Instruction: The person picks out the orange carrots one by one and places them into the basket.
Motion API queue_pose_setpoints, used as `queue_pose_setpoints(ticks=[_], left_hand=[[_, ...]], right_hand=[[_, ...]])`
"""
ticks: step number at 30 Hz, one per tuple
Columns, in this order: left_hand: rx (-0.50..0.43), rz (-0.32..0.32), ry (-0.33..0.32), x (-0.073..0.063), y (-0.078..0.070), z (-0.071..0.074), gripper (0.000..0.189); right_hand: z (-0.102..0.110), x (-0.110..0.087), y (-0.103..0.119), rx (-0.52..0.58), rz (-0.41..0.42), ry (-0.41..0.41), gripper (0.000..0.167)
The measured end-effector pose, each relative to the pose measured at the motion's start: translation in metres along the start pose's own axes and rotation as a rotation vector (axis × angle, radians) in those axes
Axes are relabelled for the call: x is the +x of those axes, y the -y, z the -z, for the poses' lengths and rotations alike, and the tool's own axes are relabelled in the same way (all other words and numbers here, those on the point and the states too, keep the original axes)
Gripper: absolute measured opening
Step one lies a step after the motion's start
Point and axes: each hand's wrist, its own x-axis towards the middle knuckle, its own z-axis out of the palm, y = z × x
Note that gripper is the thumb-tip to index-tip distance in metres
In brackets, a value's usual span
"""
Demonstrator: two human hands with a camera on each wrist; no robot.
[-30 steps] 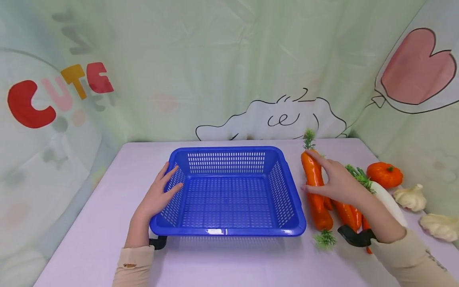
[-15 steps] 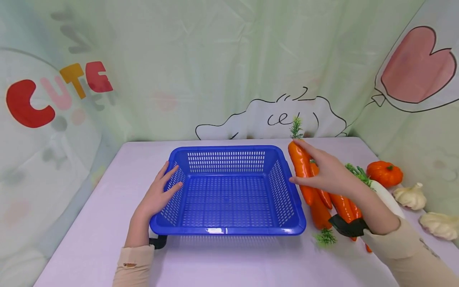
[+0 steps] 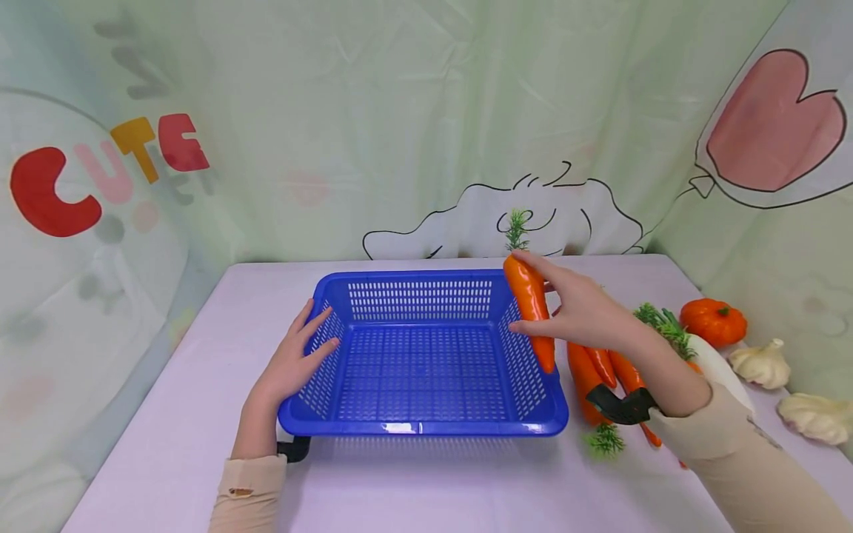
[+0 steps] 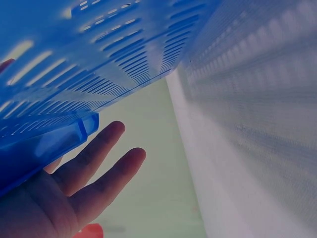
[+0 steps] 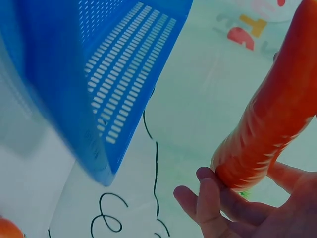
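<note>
An orange carrot (image 3: 531, 302) with a green leafy top is held in my right hand (image 3: 580, 307), thumb on the near side and fingers at its thick end. It hangs over the right rim of a blue plastic basket (image 3: 420, 429). In the right wrist view the carrot (image 5: 267, 114) stands apart from the basket wall (image 5: 124, 89). My left hand (image 3: 293, 363) rests on the basket's left rim with fingers spread. From the left wrist, two straight fingers of that hand (image 4: 74, 193) show outside the slotted basket wall (image 4: 114, 54).
More carrots (image 3: 586, 377) lie in a heap right of the basket, partly under my right forearm. Beyond them are a white radish (image 3: 720, 370), a small orange pumpkin (image 3: 714, 323) and two garlic bulbs (image 3: 760, 364). A printed curtain (image 3: 413, 133) hangs behind the table.
My right hand has lifted the carrot from the heap and moved left, bringing it over the basket's right rim. The left hand and basket have stayed in place.
</note>
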Motion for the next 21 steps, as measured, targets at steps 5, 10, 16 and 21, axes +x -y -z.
queue_pose_setpoints(ticks=[5, 10, 16, 21], left_hand=[[-0.002, -0.002, 0.001, 0.0, 0.001, 0.0, 0.058], [0.001, 0.001, 0.0, 0.0, 0.001, 0.0, 0.058], [0.0, 0.003, 0.002, 0.0, 0.0, 0.0, 0.058], [0.003, 0.007, 0.006, 0.0, -0.001, 0.0, 0.06]], right_hand=[[-0.003, 0.008, 0.006, 0.03, 0.048, 0.019, 0.093], [-0.009, 0.018, 0.012, 0.049, 0.068, 0.035, 0.093], [-0.018, 0.028, 0.017, 0.124, 0.076, 0.058, 0.092], [-0.023, 0.034, 0.02, 0.214, 0.087, 0.079, 0.092]])
